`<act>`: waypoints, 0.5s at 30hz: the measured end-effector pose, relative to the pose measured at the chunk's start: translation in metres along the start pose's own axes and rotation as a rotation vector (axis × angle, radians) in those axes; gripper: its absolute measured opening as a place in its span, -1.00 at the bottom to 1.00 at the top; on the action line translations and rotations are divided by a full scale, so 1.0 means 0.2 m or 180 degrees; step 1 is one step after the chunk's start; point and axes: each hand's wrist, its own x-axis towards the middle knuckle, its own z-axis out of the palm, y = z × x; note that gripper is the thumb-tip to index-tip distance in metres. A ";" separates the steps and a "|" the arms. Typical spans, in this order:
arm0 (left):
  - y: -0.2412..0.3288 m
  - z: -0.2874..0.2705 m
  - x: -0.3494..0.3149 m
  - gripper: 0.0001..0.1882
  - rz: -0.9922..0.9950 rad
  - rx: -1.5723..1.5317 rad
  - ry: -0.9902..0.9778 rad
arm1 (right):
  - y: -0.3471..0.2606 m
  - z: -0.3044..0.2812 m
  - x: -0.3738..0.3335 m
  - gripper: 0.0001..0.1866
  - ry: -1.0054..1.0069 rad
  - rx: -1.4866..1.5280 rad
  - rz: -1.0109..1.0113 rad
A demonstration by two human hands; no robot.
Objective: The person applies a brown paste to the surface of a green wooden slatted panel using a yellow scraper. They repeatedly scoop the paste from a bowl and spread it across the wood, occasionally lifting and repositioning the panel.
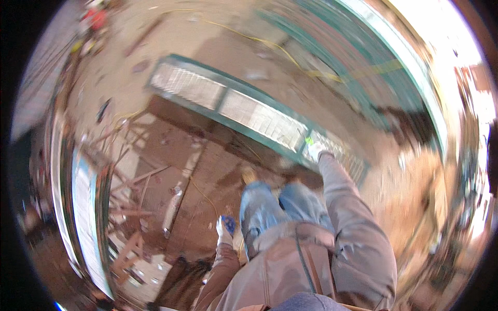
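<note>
Head view, blurred toward the rim: a long green frame (223, 99) with three pale slatted panels slants across the middle, from 10 o'clock down to 3 o'clock, dark shadow along its near side. At 3 o'clock the right hand (315, 151), arm outstretched, is at the frame's right-hand crossbar, a bright green thing (309, 140) by its fingers; I cannot tell whether it grips or only touches. Between 6 and 7 o'clock the left hand (222, 231) is low beside the jeans (260, 205), well apart from the right and from the frame, with a blue thing (228, 224) at it; blur hides whether the fingers close on that. More green frames (332, 59) lie toward 1 o'clock, crossed by a yellow strip (381, 69). A yellow cord (254, 38) curves at 12 o'clock. Toward 8 o'clock are a silver tube (173, 210) and, farther out, a pale-blue board (84, 202).
</note>
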 end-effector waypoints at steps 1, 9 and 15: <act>-0.01 0.02 0.00 -0.80 -0.0179 -0.0035 -0.0177 | 0.28 -0.03 -0.06 -0.35 0.0129 0.0142 0.0231; -0.23 0.35 -0.32 -0.80 -0.0774 0.0399 -0.0452 | 2.15 0.01 -0.52 -0.44 0.0068 0.0472 0.2043; -0.37 0.42 -0.34 -0.72 0.0530 0.3772 -0.0621 | 2.63 0.30 -0.61 -0.40 -0.0286 0.1608 0.2252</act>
